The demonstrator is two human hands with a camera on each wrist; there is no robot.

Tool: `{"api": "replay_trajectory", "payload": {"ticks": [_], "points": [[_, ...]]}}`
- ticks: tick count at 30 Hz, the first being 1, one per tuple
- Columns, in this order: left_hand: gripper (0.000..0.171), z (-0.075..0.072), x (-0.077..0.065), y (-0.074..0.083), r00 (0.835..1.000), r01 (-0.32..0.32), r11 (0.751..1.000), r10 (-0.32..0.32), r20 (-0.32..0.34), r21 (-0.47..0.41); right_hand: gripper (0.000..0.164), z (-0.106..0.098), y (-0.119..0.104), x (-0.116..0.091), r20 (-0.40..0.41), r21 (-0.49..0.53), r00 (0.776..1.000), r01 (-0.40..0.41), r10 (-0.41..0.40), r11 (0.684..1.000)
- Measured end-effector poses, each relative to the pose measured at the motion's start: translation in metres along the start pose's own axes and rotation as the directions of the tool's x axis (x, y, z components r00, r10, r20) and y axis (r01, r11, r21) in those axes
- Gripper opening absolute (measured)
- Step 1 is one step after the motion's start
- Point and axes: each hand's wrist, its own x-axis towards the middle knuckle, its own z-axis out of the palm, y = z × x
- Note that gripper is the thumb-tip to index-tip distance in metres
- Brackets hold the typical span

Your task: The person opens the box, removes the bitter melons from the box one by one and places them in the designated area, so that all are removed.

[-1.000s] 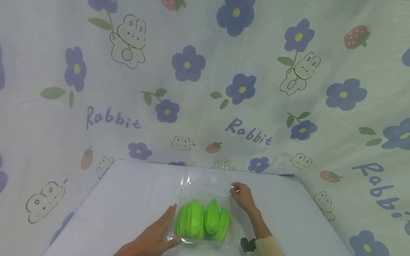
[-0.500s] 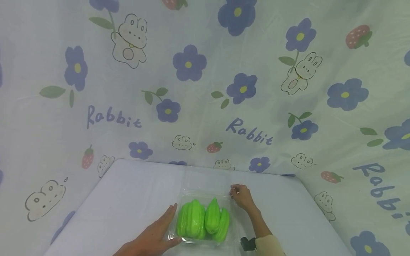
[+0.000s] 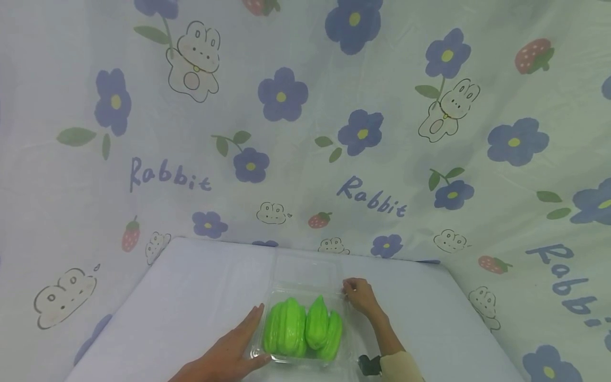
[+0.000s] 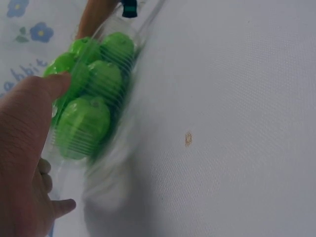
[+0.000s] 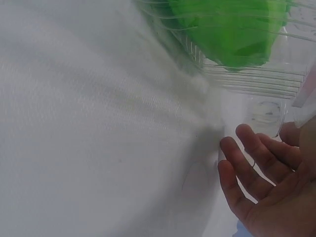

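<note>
A clear plastic clamshell box [image 3: 310, 361] sits on the white table, holding several bright green, ridged, elongated pepper-like pieces [image 3: 289, 326]; their exact kind cannot be told. Its transparent lid [image 3: 307, 269] is folded back toward the wall. My left hand [image 3: 228, 347] lies along the box's left side, fingers extended, thumb at the near left corner. In the left wrist view, the thumb [image 4: 59, 85] touches the box wall. At the hinge end, my right hand [image 3: 360, 294] pinches the lid's right edge between thumb and index finger. The other fingers [image 5: 247, 170] curve loosely beneath.
A white table [image 3: 200, 286] extends on both sides of the box. Behind it hangs a sheet [image 3: 305, 132] printed with flowers, rabbits and strawberries. A dark strap piece [image 3: 369, 364] sits at the right wrist. A small brown mark [image 4: 188, 139] shows on the table.
The lid, which showed strong glare a second ago, now looks flatter and lower. My right hand has dropped slightly with it. The left hand and the green pieces have stayed put.
</note>
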Motion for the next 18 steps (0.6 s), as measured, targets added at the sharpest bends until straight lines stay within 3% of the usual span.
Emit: {"api": "replay_trajectory", "payload": {"ticks": [10, 18], "points": [[0.102, -0.001, -0.002, 0.003, 1.0, -0.001, 1.0, 0.001, -0.003, -0.014, 0.029, -0.013, 0.005, -0.003, -0.042, -0.066, 0.997, 0.064, -0.067, 0.996], [0.103, -0.002, -0.002, 0.002, 1.0, 0.012, 1.0, -0.012, 0.004, -0.005, 0.024, -0.035, -0.012, -0.014, -0.104, -0.123, 0.982, 0.142, -0.155, 0.982]]}}
